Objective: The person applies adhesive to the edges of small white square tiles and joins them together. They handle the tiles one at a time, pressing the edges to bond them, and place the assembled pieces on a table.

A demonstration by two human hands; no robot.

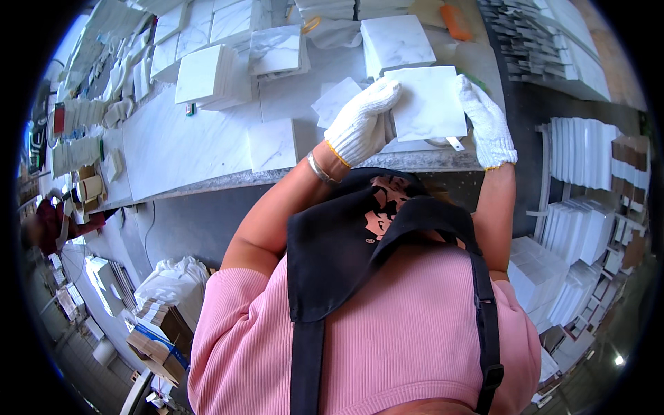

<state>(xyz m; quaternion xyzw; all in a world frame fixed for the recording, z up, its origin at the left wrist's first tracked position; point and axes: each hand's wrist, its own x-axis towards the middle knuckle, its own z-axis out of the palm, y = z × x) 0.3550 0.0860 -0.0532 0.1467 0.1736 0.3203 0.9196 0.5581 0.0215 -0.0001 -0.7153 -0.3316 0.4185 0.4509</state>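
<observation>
A square white marble tile (pixel 429 102) is held up over the near edge of the marble worktable (pixel 180 149). My left hand (pixel 363 121), in a white knit glove, grips the tile's left edge. My right hand (pixel 487 124), also gloved, holds the tile's right edge. A small white tab (pixel 454 143) sticks out below the tile. Under the tile lies a round pale object, mostly hidden.
More marble tiles lie on the table: one square (pixel 273 144) to the left, a veined one (pixel 395 43) behind, stacks (pixel 207 75) farther left. An orange tool (pixel 455 22) lies at the back. Tile stacks (pixel 577 152) fill shelves on the right. Boxes and a bag (pixel 173 280) sit on the floor.
</observation>
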